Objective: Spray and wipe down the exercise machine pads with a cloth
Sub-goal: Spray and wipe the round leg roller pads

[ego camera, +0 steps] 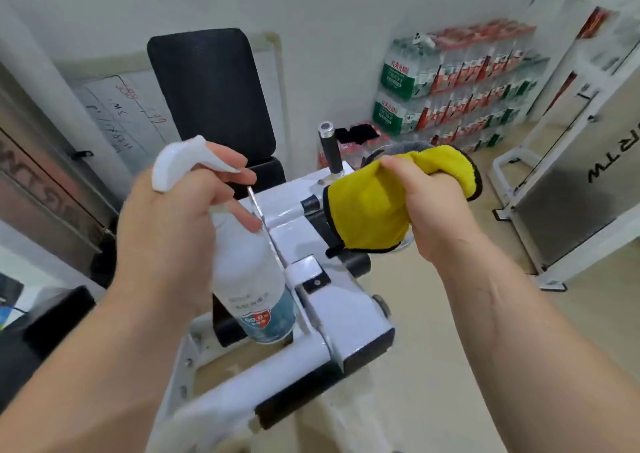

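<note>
My left hand [180,217] grips a white spray bottle [252,286] by its neck, with fingers over the trigger; the nozzle points toward the cloth. My right hand [433,210] holds a bunched yellow cloth [367,217] with a dark hem, just right of the bottle. Both hang above the white frame [332,314] of the exercise machine. The machine's black back pad [211,95] stands upright beyond my hands, and a black seat pad [266,175] shows under it, partly hidden by my left hand.
A black-gripped handle [330,151] rises from the frame behind the cloth. Stacked packs of bottled water [457,85] fill the far right corner. A whiteboard [128,116] leans on the wall at left. A white and steel machine [571,175] stands at right.
</note>
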